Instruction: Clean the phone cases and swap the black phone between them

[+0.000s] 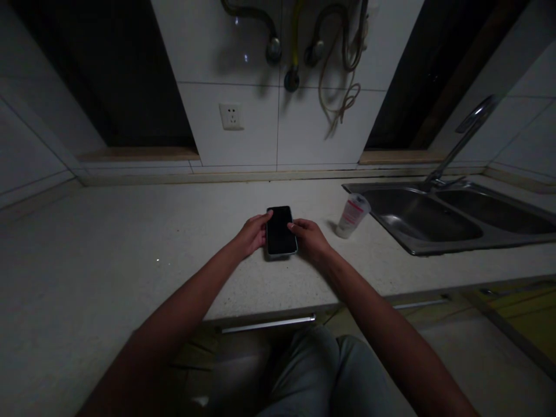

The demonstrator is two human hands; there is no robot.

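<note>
A black smartphone (280,230) with a dark screen lies on the pale countertop (130,243). My left hand (252,234) grips its left edge, fingers curled around the side. My right hand (309,237) holds the right edge the same way, thumb near the screen's upper right. Both forearms reach forward from the bottom of the view.
A clear plastic cup (351,215) with a pink label stands just right of the phone. A steel double sink (452,217) with a tap (467,130) fills the right side. A wall socket (231,116) and hanging hoses (343,69) are on the tiled wall behind.
</note>
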